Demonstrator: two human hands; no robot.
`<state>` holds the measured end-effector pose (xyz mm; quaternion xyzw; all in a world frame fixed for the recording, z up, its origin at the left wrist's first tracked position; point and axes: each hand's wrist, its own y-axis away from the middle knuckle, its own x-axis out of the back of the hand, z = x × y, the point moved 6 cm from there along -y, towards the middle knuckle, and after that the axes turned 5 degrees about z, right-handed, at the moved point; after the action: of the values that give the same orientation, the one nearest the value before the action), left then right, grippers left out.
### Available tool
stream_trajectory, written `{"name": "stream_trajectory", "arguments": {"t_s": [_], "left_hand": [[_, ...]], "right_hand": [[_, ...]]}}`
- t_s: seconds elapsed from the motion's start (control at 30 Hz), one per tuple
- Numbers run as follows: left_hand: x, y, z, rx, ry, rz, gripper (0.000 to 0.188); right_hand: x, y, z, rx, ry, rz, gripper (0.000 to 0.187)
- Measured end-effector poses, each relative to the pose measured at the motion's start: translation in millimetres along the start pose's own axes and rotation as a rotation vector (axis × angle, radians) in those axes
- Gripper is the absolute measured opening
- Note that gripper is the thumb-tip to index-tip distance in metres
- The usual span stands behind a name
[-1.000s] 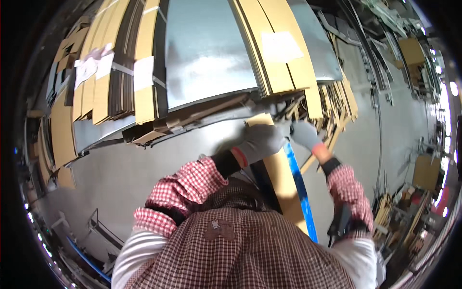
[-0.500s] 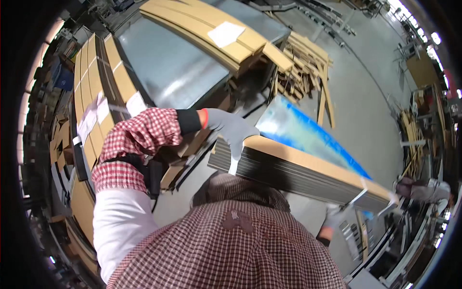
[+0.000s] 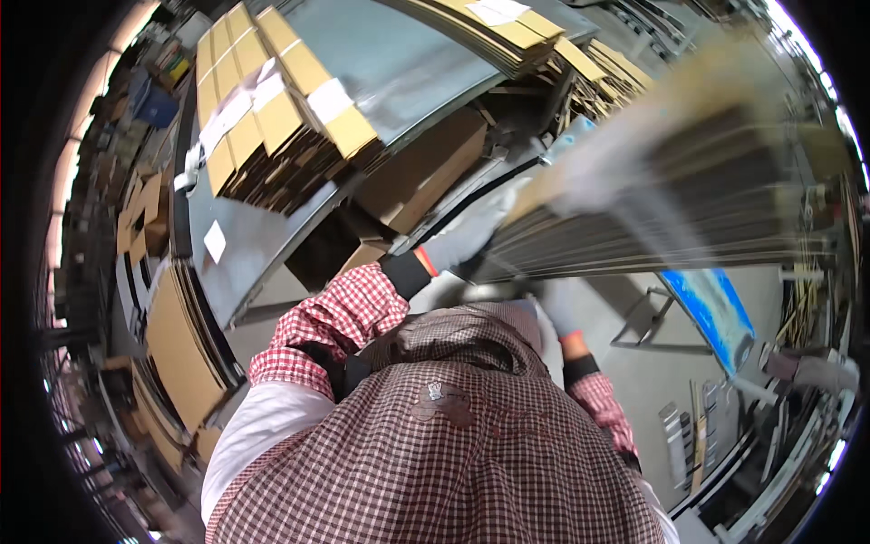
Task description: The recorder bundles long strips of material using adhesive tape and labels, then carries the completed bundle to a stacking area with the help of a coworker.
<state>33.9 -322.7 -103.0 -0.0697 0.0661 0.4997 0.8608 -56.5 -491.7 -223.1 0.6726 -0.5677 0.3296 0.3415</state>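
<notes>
Holding the bundle point(image 3: 607, 238) where?

Up front, above the floor point(image 3: 625, 381); the left hand point(image 3: 473, 232) grips its left end, but blur hides whether the right hand point(image 3: 559, 310) does

How would it handle?

Probably stiff, fairly heavy, layers apt to slip; support both ends from below

Around it?

Grey table point(image 3: 399, 72) ahead, blue panel point(image 3: 716, 308) right

Blurred, slanting bundle of cardboard strips point(image 3: 716, 190)

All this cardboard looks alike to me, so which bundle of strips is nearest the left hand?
The blurred bundle at right, its end at the left hand; the sharper bundles lie farther off on grey metal surfaces.
</notes>
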Motion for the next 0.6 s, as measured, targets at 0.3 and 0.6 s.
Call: {"name": "stream_trajectory", "arguments": {"t_s": [0.3,0.6], "left_hand": [[10,98,110,0.103,-0.484,0.376,0.065],[-136,106,173,-1.03,-0.953,0.289,0.043]], "right_hand": [[113,6,-136,0.423,-0.478,0.045,0.068],[191,-64,-119,0.271,-0.315,-0.251,0.043]]}}
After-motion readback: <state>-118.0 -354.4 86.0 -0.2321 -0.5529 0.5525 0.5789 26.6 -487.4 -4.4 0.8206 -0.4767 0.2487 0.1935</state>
